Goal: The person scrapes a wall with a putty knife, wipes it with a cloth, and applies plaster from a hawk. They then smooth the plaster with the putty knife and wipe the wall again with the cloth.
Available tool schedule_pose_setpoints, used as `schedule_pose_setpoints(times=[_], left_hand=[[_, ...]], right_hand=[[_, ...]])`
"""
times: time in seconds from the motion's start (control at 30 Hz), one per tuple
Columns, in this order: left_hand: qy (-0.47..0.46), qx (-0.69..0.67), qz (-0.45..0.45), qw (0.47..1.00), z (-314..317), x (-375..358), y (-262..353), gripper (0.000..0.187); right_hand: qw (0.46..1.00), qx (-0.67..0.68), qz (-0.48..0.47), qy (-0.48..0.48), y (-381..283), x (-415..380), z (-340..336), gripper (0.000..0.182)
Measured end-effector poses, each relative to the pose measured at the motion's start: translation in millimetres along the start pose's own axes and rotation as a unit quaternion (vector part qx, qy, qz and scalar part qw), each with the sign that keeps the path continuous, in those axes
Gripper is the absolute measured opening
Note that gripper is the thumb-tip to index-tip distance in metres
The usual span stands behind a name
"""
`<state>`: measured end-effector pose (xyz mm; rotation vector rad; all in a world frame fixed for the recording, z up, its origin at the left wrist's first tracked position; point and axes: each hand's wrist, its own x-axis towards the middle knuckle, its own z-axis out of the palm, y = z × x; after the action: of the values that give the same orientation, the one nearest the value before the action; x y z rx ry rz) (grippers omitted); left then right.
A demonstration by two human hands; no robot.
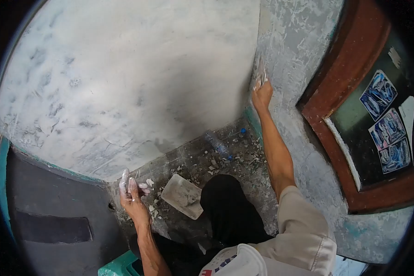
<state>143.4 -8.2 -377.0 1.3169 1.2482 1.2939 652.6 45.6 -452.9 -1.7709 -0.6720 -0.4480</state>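
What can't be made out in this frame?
All in the head view:
Thin grey tool in the bare right hand: blurred, grip hidden by fingers.
Green plastic object: cut off by the bottom edge.
Clear plastic bottle: contents too small to tell.
Blue-and-white rectangular stickers: print too small.

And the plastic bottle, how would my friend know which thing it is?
Find the corner where the big white wall meets the gray wall, then look down at the littered floor. The clear bottle lies there on its side, near a small round blue thing. It is long and see-through, unlike the pale, open tray by the knee.
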Motion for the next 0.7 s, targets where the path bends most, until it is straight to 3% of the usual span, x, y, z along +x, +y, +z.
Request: schedule_pose_setpoints(times=[0.13,0.2,0.3,0.33,0.37,0.4,0.43,0.5,0.57,0.6,0.63,0.67,0.7], left_hand=[[-0.004,0.008,-0.002,1.0,2.5,-2.9,-0.1,0.049],[-0.01,0.003,0.0,1.0,0.7,-6.2,3.1,0.049],[-0.001,-0.006,0.001,1.0,3.2,-5.8,3.2,0.049],[-0.003,-0.005,-0.005,1.0,5.9,-6.2,2.0,0.049],[-0.009,-0.002,-0.005,1.0,9.7,-3.2,1.6,0.049],[-0.016,0.001,-0.004,1.0,13.1,-0.3,2.0,0.049],[-0.015,-0.008,-0.021,1.0,17.3,0.4,0.3,0.048],[-0.014,-0.004,-0.008,1.0,18.6,2.6,-5.5,0.047],[-0.012,0.014,-0.006,1.0,10.1,0.3,-7.3,0.047],[-0.014,0.018,-0.01,1.0,4.5,-2.9,-6.5,0.047],[-0.01,0.022,-0.012,1.0,1.2,-4.4,-5.5,0.047],[-0.003,0.021,-0.011,1.0,1.9,-3.9,-4.5,0.047],[-0.001,0.026,-0.016,1.0,2.5,-4.9,-2.0,0.047]], right_hand=[[0.997,0.047,0.062,-0.024,-18.1,12.6,46.0,0.028],[0.998,0.001,0.029,0.046,-29.2,1.2,73.9,0.026],[0.985,0.121,-0.085,0.092,-68.2,-44.5,97.4,0.027],[0.993,0.112,-0.015,-0.014,-83.2,-81.2,109.1,0.024],[0.978,0.118,-0.092,-0.148,-82.8,-127.2,114.7,0.021],[0.944,0.093,-0.258,-0.185,-76.8,-175.8,131.2,0.017],[0.865,0.144,-0.342,-0.337,-99.6,-204.2,106.7,0.021],[0.812,0.335,-0.348,-0.328,-139.4,-232.3,51.5,0.021],[0.866,0.31,-0.28,-0.275,-83.8,-227.4,57.6,0.027],[0.913,0.022,-0.1,-0.394,-34.4,-232.7,69.9,0.027],[0.945,0.234,-0.109,-0.201,-28.6,-198.1,37.8,0.028],[0.964,0.232,0.017,-0.129,-2.1,-185.7,37.7,0.027],[0.984,0.143,0.059,-0.093,20.5,-163.7,30.5,0.029]])
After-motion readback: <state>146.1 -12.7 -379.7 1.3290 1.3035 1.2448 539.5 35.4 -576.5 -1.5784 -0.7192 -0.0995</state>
